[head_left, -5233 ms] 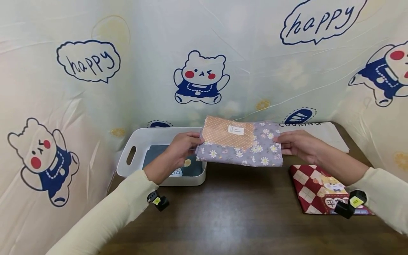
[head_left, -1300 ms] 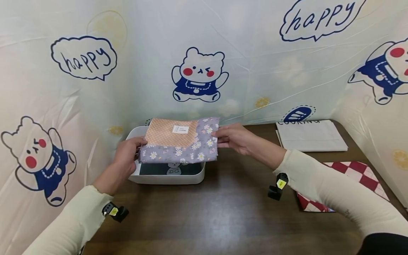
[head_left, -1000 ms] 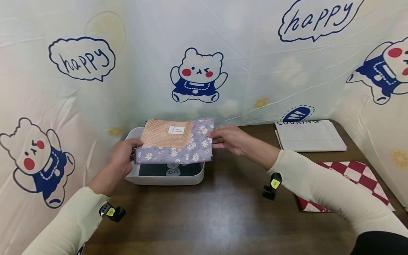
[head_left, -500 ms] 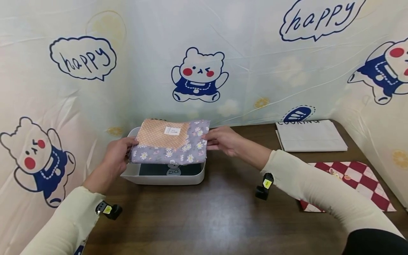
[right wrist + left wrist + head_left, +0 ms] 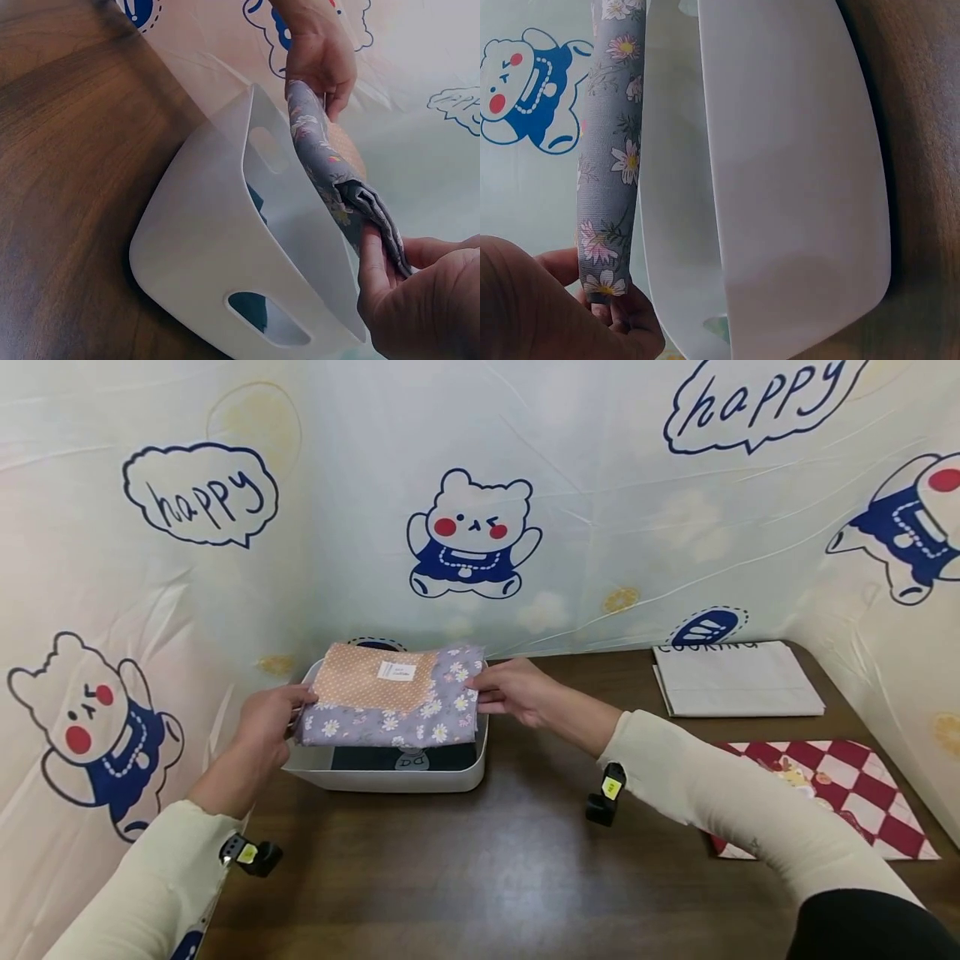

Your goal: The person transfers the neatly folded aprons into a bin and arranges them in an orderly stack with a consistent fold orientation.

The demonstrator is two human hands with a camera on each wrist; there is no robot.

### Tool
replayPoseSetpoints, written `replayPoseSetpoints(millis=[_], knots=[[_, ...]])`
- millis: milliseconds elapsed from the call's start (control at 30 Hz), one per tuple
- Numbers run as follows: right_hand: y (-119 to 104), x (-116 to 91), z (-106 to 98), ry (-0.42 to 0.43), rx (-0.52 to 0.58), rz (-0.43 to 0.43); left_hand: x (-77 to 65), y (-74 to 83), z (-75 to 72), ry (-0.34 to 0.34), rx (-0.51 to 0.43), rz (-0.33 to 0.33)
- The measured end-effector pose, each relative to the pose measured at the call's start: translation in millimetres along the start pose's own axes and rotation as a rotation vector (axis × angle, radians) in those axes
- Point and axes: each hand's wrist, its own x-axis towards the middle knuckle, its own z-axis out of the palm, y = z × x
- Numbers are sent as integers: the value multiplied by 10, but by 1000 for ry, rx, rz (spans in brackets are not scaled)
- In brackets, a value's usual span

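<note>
A folded floral cloth, grey-purple with daisies, an orange dotted panel and a white label, is held flat between both hands. My left hand pinches its left end, thumb above and fingers beneath, as the left wrist view shows. At its right end my right hand pinches the folded layers. The cloth hangs over the opening of a white bin with handle holes, and the right wrist view shows it above the rim. Inside the bin lies a dark green folded cloth, mostly hidden under the floral one.
The bin stands on a brown wooden table. At the back right lies a white folded cloth lettered COOKING. A red-and-white checked folded cloth is at the right, partly behind my right sleeve. A printed curtain surrounds the table.
Both hands have carried the floral cloth leftward, from right of the bin to over its opening. In the last second it moved slightly further left. Both grips are kept.
</note>
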Motion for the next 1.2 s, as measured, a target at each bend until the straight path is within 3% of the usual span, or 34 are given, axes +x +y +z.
replayPoseSetpoints(millis=[333,833,1200], knots=[[34,54,90,5,1,27,76,-85,-54,30,42,-52],[46,94,136,32,-52,55,82,-151,-52,23,113,1],[102,95,171,18,-72,22,103,-189,-41,55,111,-10]])
